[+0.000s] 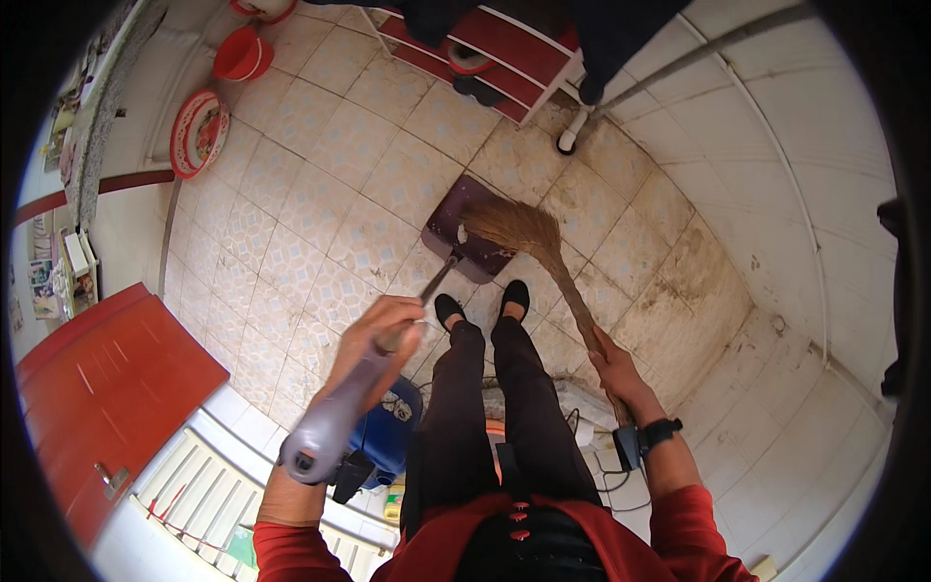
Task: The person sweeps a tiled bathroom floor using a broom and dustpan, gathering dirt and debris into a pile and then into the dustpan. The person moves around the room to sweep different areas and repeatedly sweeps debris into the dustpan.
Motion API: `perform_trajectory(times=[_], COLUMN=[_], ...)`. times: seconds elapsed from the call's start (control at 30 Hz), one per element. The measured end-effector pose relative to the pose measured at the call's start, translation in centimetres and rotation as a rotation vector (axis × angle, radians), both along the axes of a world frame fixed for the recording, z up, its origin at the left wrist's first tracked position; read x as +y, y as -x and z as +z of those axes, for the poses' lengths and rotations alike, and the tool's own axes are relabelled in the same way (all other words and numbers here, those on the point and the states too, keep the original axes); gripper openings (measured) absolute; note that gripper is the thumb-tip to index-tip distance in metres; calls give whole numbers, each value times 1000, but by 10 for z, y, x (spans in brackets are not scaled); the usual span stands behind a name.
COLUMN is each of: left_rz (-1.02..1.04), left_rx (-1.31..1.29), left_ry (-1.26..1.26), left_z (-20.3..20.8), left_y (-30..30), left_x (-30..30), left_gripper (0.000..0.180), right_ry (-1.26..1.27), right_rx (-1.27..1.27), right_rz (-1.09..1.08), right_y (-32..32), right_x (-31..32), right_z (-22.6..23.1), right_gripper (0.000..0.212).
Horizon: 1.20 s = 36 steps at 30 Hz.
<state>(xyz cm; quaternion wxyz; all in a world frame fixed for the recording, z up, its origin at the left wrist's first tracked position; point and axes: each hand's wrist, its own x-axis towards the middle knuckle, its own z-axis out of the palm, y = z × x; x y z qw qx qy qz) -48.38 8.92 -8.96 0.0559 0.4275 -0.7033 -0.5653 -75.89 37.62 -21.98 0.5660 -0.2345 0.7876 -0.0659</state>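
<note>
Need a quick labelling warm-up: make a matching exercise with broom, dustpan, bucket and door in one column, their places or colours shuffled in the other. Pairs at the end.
Things
1. Broom
2. Dustpan
3. Bucket
4. Door

Places, colours
A. Red, upper left of the view
B. Brown, its stick gripped in the right hand
C. Red, lower left of the view, with a metal handle
D. Purple, ahead of the shoes, its long handle held in the left hand

Pairs: 1-B, 2-D, 3-A, 4-C
</note>
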Motion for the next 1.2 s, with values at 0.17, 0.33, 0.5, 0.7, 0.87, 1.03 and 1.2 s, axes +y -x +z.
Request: perform_trajectory(times=[0.17,0.33,0.5,0.7,0.87,1.03,1.2], left_rz=[-174,-241,-171,-205,-191,-174,-190], left_rx=[95,121,182,118,136,191,201], left_ry=[131,187,282,371,403,345,334], left_z=[-15,-13,-28,-37,-47,-48,-40], left_y=[9,21,35,63,83,75,40], left_x=[-12,-7,2,9,9,8,7], left_gripper=[15,10,14,23,19,17,21], right_ry=[-8,-4,-52,-137,-279,-348,-321], right_rx=[-54,81,129,63,69,19,20], right_rz=[-233,-413,-472,-588,-377,-431,-325], right_y=[-3,-11,12,45,43,47,57], right_x=[-15,-6,11,10,-15,-44,-63], right_z=[42,57,35,5,15,32,31], right_gripper=[55,53,50,48,49,47,38])
